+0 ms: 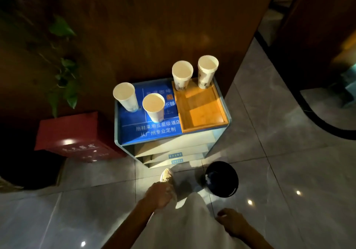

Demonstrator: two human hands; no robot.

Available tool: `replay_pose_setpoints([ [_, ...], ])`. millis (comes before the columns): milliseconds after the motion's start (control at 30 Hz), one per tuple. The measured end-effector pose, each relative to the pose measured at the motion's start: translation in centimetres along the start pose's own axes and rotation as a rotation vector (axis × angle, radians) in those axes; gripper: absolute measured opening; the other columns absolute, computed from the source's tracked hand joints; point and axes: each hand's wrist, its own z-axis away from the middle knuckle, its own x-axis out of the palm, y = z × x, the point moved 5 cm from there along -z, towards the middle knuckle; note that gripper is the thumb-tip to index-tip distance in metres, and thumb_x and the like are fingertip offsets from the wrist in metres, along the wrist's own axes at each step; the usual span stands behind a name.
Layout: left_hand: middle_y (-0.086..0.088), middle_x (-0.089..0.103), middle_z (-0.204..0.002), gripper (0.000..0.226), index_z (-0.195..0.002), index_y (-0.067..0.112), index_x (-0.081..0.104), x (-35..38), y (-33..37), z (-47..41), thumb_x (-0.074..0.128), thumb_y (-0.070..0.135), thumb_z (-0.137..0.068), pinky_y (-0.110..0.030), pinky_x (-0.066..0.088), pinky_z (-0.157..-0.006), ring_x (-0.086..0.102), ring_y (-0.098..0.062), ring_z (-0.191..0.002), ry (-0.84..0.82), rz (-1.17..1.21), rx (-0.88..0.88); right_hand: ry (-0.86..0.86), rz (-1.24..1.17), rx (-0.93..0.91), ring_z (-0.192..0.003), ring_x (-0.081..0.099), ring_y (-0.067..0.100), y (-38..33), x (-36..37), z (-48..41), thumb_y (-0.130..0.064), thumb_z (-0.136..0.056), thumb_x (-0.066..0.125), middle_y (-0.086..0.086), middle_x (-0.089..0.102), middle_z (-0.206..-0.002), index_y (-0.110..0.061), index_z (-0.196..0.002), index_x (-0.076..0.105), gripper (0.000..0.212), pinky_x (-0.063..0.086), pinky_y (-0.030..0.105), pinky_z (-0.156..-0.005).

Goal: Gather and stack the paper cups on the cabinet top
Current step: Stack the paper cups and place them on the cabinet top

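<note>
Several white paper cups stand upright and apart on the small cabinet top (150, 131), which carries a blue printed sheet. One cup (126, 99) is at the far left, another (154, 108) just right of it. Two more cups (182, 75) (207, 71) stand at the back edge of a wooden tray (202, 112) on the cabinet's right half. My left hand (159, 194) hangs low in front of the cabinet, fingers curled, holding nothing. My right hand (232, 222) is lower right, also loosely curled and empty. Both hands are well short of the cups.
A black round bin (221, 179) stands on the tiled floor right of my foot (167, 174). A red box (75, 137) sits left of the cabinet, with a potted plant (63, 71) behind it. A wooden partition (163, 27) rises behind the cabinet.
</note>
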Motion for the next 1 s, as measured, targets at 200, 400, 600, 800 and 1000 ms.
replay_pose_setpoints([
  [200,0.0,0.067,-0.122,0.03,-0.119,0.018,0.064,-9.8,5.4,-2.0,0.053,0.035,-0.096,-0.03,0.048,-0.101,0.062,-0.018,-0.114,0.147,-0.017,0.237,0.158,0.032,-0.187,-0.093,0.06,0.015,-8.5,-6.9,-1.8,-0.035,-0.09,0.058,-0.002,0.065,-0.101,-0.022,-0.102,0.064,0.019,0.041,0.024,-0.078],
  [400,0.001,0.062,-0.133,0.039,-0.127,0.026,0.059,-17.6,10.1,-2.4,0.06,0.042,-0.091,-0.03,0.045,-0.103,0.058,-0.017,-0.12,0.21,0.013,0.428,0.309,-0.015,-0.384,-0.101,0.065,0.016,-16.4,-13.8,-1.3,-0.037,-0.09,0.058,0.001,0.072,-0.11,-0.019,-0.113,0.065,0.03,0.05,0.033,-0.093],
  [600,0.0,0.062,-0.135,0.044,-0.13,0.028,0.057,-26.5,16.6,-2.9,0.06,0.044,-0.089,-0.038,0.051,-0.098,0.062,-0.023,-0.117,0.366,-0.084,0.657,0.512,-0.067,-0.419,-0.108,0.064,0.02,-23.6,-23.4,-1.3,-0.036,-0.087,0.062,0.002,0.07,-0.118,-0.021,-0.12,0.063,0.036,0.048,0.027,-0.089],
  [800,-0.007,0.059,-0.135,0.05,-0.132,0.029,0.053,-34.4,21.2,-6.1,0.06,0.045,-0.085,-0.046,0.051,-0.096,0.059,-0.03,-0.119,0.429,-0.236,0.683,0.691,-0.098,-0.463,-0.113,0.061,0.023,-28.7,-31.7,-2.3,-0.035,-0.087,0.062,0.004,0.067,-0.123,-0.022,-0.124,0.059,0.039,0.046,0.028,-0.093],
  [1000,-0.008,0.018,-0.16,0.085,-0.149,0.029,0.024,-38.1,23.8,-11.2,0.07,0.044,-0.08,-0.056,0.026,-0.116,0.012,-0.038,-0.148,0.466,-0.505,0.57,0.882,-0.13,-0.51,-0.13,0.045,0.032,-31.8,-37.8,-4.4,-0.022,-0.081,0.072,0.009,0.049,-0.143,-0.022,-0.139,0.043,0.065,0.044,0.044,-0.103],
])
